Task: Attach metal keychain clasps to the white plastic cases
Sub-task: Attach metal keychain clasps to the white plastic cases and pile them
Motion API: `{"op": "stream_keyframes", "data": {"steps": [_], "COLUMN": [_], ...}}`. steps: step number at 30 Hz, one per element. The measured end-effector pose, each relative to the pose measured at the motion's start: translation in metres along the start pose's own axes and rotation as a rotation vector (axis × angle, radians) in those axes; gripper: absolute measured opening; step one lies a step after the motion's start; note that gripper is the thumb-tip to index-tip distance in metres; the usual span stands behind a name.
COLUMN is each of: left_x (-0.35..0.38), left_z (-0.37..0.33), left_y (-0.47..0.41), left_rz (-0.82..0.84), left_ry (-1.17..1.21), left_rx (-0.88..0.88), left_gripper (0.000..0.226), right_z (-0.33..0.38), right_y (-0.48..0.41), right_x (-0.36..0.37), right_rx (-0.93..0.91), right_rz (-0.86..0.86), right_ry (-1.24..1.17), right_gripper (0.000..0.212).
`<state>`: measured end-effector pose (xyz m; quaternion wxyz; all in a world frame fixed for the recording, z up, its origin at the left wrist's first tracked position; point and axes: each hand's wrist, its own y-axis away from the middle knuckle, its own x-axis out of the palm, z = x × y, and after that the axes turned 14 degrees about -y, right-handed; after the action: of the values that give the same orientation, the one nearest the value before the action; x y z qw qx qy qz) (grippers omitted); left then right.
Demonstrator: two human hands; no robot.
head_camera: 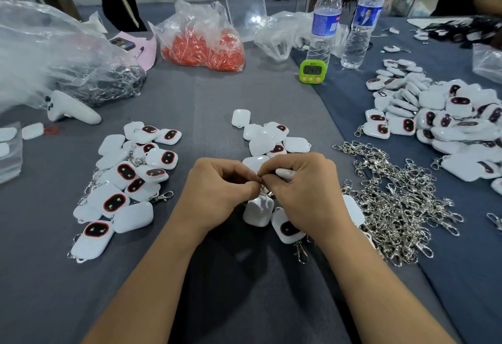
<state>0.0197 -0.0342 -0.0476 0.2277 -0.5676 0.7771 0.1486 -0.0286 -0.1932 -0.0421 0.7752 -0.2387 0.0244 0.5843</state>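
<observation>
My left hand and my right hand meet at the table's middle, fingertips pinching a small metal clasp. A white plastic case hangs from that clasp just below my fingers. My right hand also tucks a white tool under its fingers. A pile of cases with clasps lies to the left. Plain cases lie beyond my hands. A heap of loose silver clasps lies to the right.
A second large heap of cases fills the right side. At the back stand two water bottles, a green timer, a bag of orange parts and a big plastic bag. A white controller lies at the left.
</observation>
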Motion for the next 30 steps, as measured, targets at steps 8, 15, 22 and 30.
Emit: {"op": "stream_keyframes", "data": {"steps": [8,15,22,30], "left_x": [-0.001,0.002,0.005,0.0], "left_z": [-0.001,-0.006,-0.014,-0.004], "left_y": [0.001,0.003,0.008,0.005], "left_rz": [-0.002,-0.02,-0.102,-0.693], "left_ry": [0.021,0.011,0.01,-0.434], "left_rx": [0.002,-0.014,-0.007,0.116], "left_gripper": [0.01,0.013,0.011,0.003], "right_z": [0.003,0.004,0.007,-0.004], "right_y": [0.001,0.001,0.002,-0.003], "right_x": [0.0,0.001,0.003,0.004], "right_rx": [-0.04,-0.018,-0.05,0.305], "right_rz": [-0.021,-0.07,-0.07,-0.174], "right_ry": [-0.011,0.028,0.013,-0.122], "right_gripper": [0.024,0.022,0.021,0.026]}}
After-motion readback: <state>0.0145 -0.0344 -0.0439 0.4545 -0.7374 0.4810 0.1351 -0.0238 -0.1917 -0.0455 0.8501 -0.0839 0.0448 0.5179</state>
